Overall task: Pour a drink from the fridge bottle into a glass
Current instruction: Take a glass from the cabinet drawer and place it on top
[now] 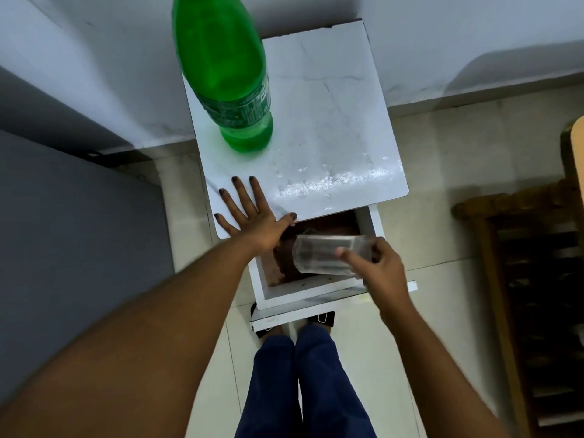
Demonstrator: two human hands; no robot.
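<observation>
Two hands work: left hand point(249, 213) lies flat, fingers spread, on the white cabinet top point(331, 128); right hand point(379, 267) grips the glass point(328, 254) sideways over the open drawer point(309, 295). Green bottle point(227, 74) stands at 11 o'clock from the glass, on wet tabletop near the wall.

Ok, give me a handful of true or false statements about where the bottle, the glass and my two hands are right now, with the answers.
1. The green bottle stands upright on the white table top. True.
2. The right hand holds the glass upright on the table top. False: the glass lies on its side in the hand, over the open drawer.
3. The left hand rests flat on the table top, fingers spread. True.
4. The left hand grips the bottle. False: it is apart from the bottle, nearer the table's front edge.
5. The glass is full. False: it looks empty.
</observation>
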